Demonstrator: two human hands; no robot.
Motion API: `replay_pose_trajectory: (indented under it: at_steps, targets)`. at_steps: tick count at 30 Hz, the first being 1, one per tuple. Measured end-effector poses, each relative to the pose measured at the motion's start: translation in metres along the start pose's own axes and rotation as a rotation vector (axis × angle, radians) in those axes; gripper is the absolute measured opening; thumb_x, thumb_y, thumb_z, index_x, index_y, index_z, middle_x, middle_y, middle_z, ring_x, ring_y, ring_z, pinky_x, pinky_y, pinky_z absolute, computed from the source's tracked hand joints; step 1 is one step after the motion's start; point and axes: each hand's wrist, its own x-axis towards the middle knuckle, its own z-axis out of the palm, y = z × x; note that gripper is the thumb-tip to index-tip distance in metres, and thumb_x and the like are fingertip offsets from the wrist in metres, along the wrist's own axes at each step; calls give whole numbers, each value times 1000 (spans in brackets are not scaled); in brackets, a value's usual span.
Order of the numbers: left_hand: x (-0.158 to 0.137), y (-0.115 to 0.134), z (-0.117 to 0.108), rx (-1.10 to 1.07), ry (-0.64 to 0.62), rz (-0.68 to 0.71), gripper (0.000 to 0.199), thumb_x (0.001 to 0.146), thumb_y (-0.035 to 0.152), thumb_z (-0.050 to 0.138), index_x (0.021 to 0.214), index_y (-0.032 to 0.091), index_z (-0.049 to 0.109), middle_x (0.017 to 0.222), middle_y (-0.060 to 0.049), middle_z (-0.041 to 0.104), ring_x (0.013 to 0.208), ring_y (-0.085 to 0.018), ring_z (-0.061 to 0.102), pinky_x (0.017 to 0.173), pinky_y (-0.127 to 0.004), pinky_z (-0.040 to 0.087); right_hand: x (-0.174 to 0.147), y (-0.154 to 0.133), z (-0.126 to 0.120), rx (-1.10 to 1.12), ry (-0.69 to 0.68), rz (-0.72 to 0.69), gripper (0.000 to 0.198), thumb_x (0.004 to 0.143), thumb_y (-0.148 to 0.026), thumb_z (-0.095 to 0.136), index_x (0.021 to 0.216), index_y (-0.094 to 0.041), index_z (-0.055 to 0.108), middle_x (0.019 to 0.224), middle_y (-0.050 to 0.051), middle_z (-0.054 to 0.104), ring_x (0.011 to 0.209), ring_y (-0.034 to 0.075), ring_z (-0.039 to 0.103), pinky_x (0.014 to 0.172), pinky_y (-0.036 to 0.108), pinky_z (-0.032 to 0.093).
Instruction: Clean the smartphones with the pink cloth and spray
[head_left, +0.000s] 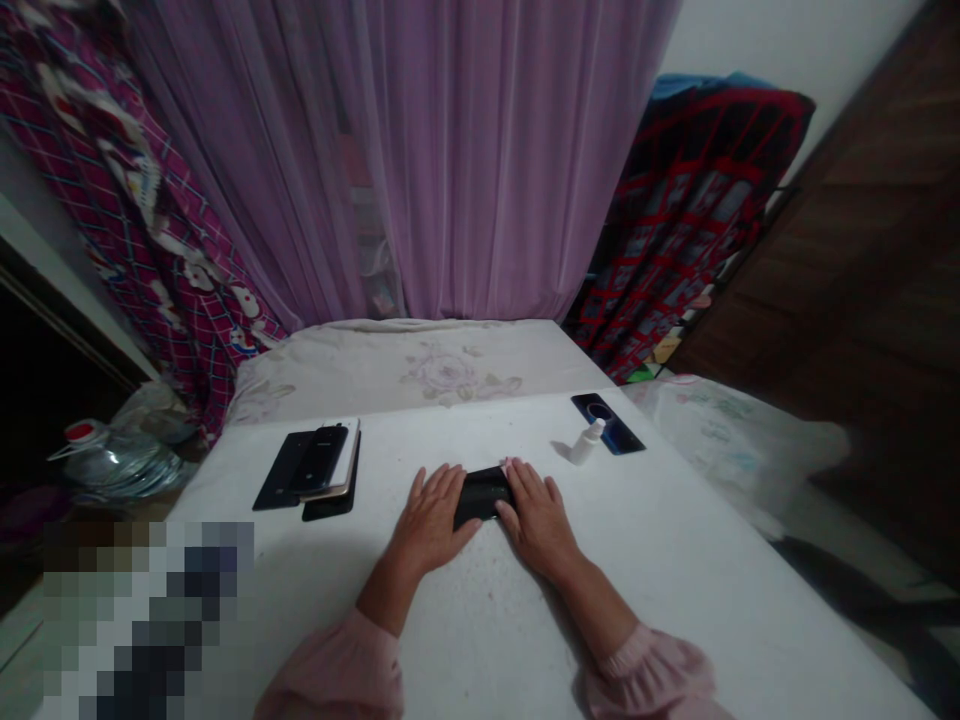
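Note:
A black smartphone [481, 494] lies sideways on the white tabletop, between my two hands. My left hand [433, 518] holds its left end, with the fingers over the far edge and the thumb along the near edge. On the right end rests my right hand [541, 520], fingers together over a small pink cloth [508, 463] that mostly hides beneath them. Its thumb touches the phone's near right corner. Beyond my right hand stands a small white spray bottle [586, 443], slightly tilted in view.
Several phones, among them a black phone [324, 455], lie stacked on the left. A dark blue flat panel with a ring [611, 425] is at the right edge. A floral cloth [442, 370] covers the table's far part. A large water bottle [112, 462] stands off to the left.

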Motion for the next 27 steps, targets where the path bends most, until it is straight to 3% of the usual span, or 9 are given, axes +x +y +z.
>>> replay_pose_trajectory:
  at_steps: [9, 22, 27]
  targets:
    - [0, -1, 3, -5, 3, -2, 65, 91, 50, 48, 145, 16, 34, 149, -11, 42, 140, -28, 32, 117, -52, 15, -48, 9, 1, -10, 20, -47, 58, 97, -40, 35, 149, -16, 27, 154, 12, 29, 143, 27, 26, 111, 54, 25]
    - [0, -4, 6, -17, 23, 17, 65, 92, 50, 46, 147, 18, 30, 149, -11, 41, 140, -28, 31, 117, -52, 14, 20, -4, 0, -13, -18, 25, 55, 96, -35, 38, 147, -16, 32, 152, 13, 34, 140, 28, 32, 110, 53, 28]
    - [0, -3, 5, -19, 18, 13, 66, 91, 50, 47, 146, 17, 32, 149, -11, 42, 140, -28, 31, 117, -52, 14, 17, -2, 0, -15, -14, 19, 56, 96, -36, 37, 148, -17, 31, 153, 13, 33, 141, 27, 30, 110, 53, 28]
